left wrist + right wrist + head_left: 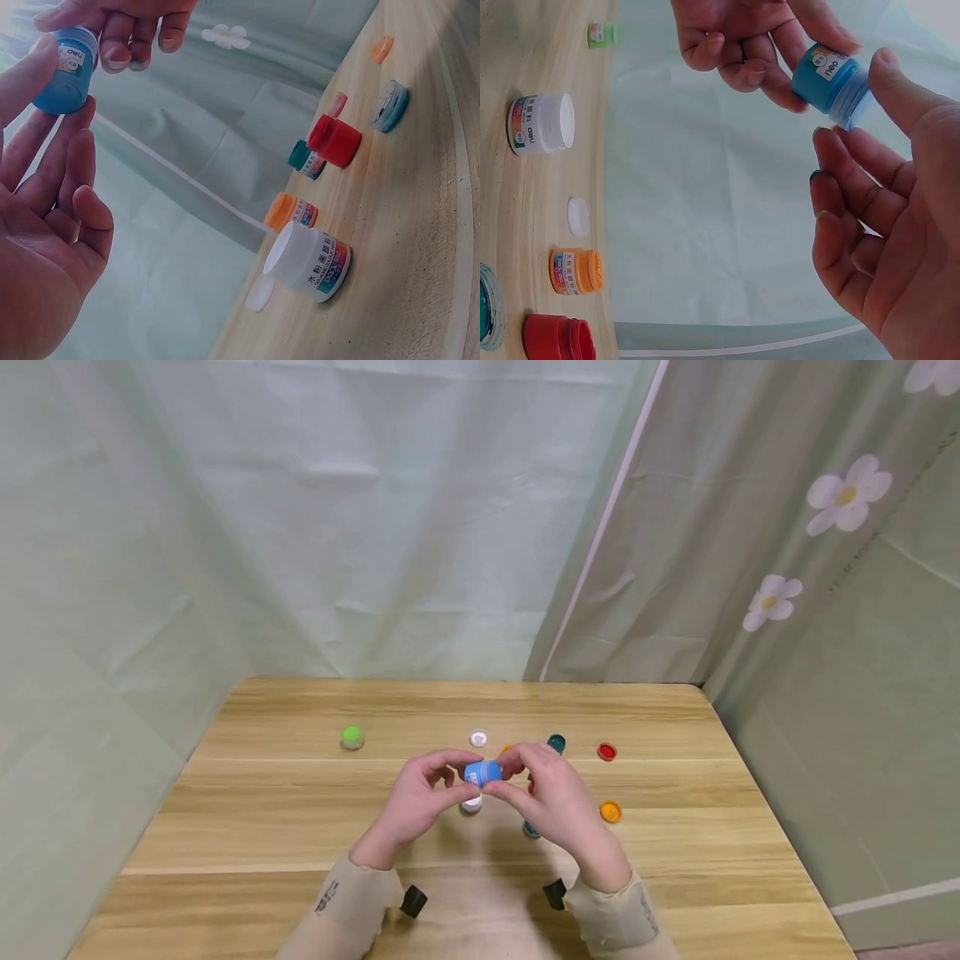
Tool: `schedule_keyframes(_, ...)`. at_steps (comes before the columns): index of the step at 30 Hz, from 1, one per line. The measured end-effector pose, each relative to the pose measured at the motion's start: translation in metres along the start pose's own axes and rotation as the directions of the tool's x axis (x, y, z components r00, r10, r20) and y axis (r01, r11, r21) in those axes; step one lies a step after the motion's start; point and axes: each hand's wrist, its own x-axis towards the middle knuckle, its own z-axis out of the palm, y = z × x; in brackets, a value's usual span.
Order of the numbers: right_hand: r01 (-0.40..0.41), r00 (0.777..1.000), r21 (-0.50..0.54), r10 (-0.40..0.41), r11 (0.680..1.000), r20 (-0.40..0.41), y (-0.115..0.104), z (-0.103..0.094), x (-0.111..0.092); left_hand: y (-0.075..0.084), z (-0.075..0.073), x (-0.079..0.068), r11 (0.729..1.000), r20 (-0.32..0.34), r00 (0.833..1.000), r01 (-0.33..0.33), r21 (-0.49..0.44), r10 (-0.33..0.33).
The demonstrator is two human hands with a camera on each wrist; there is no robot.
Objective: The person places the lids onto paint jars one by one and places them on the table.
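Observation:
Above the table, both hands hold a small blue paint jar (483, 773) with a "deli" label, tilted on its side. My left hand (418, 797) grips the jar's body near its base between thumb and fingers. At the other end, my right hand (558, 793) pinches the blue lid (850, 99) with thumb and fingertips. The remaining fingers of both hands are loosely bent. Below the hands, a white paint jar (309, 261) stands uncapped on the table, with a white lid (478, 738) lying farther back.
An orange jar (291, 211), a red jar (334, 141) and a dark green jar (557, 742) stand near the right hand. A red lid (607, 751), an orange lid (611, 812) and a teal lid (389, 106) lie around them. Far left stands a light green jar (352, 737).

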Motion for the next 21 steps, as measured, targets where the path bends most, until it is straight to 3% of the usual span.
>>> schedule_keyframes(12, -0.109, 0.994, -0.009, 0.109, 0.994, 0.021, -0.0027, -0.0018, -0.0007, 0.0005, -0.0007, -0.001, 0.999, -0.029, 0.999, 0.042, 0.006, -0.042)
schedule_keyframes(16, -0.063, 0.998, 0.017, 0.063, 0.998, 0.03, -0.0015, -0.0038, -0.0013, 0.0017, -0.0018, -0.0006, 0.998, -0.037, 0.998, 0.06, 0.007, -0.06)
schedule_keyframes(21, 0.054, 0.998, 0.04, -0.056, 0.998, 0.032, 0.0008, -0.0042, -0.0009, 0.0041, -0.0025, -0.0003, 0.998, -0.042, 0.997, 0.058, 0.007, -0.058)
